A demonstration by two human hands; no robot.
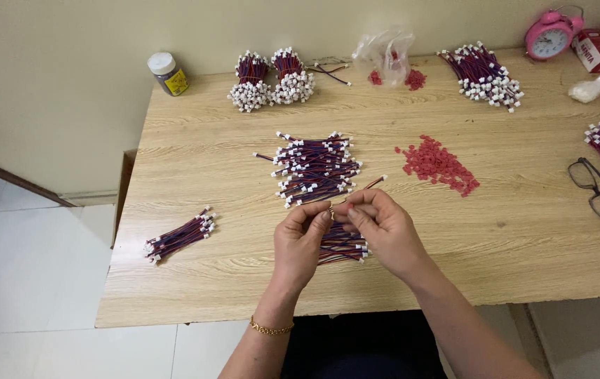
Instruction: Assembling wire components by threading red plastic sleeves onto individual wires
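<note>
both hands (342,228) pinching wire lead (368,184) (above table (524,238))

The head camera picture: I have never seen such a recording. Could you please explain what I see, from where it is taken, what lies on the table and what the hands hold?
There is no machine here. A person wears one camera on the head, and it looks down at their own two bare hands over a light wooden table. The left hand and the right hand meet and together pinch one thin red-and-blue wire piece with a plug end.

Just beyond the hands lies a loose pile of short wires with white plugs; a smaller pile lies under the hands. A small bundle of wires lies at the left. To the right are small red plastic pieces and black-framed glasses. At the back stands a pink alarm clock.
</note>
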